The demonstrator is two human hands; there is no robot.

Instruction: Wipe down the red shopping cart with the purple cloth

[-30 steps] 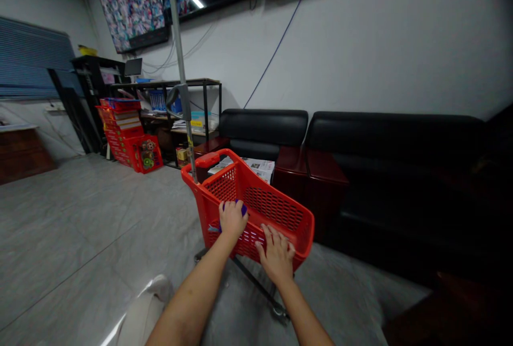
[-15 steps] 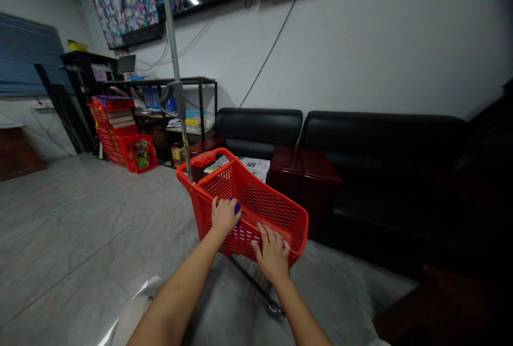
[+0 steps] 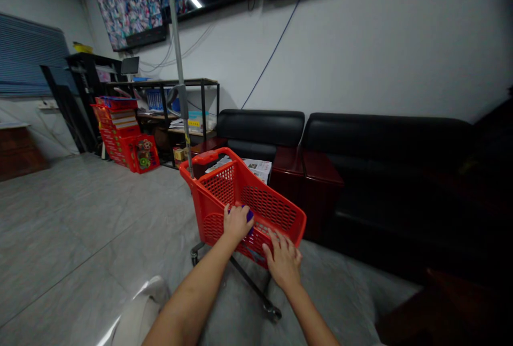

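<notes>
Black sofas are lining the wall; red baskets are sitting stacked beside a cluttered shelf; screens are glowing overhead.

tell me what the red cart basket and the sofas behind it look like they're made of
Red cart basket: probably moulded plastic, matte, with a perforated grid wall. Sofas: black leather or a leather-like cover, judging by the smooth, faintly shiny padding; which one cannot be told.

left hand: grip closed, arm outstretched | right hand: fingers flat, spread
</notes>
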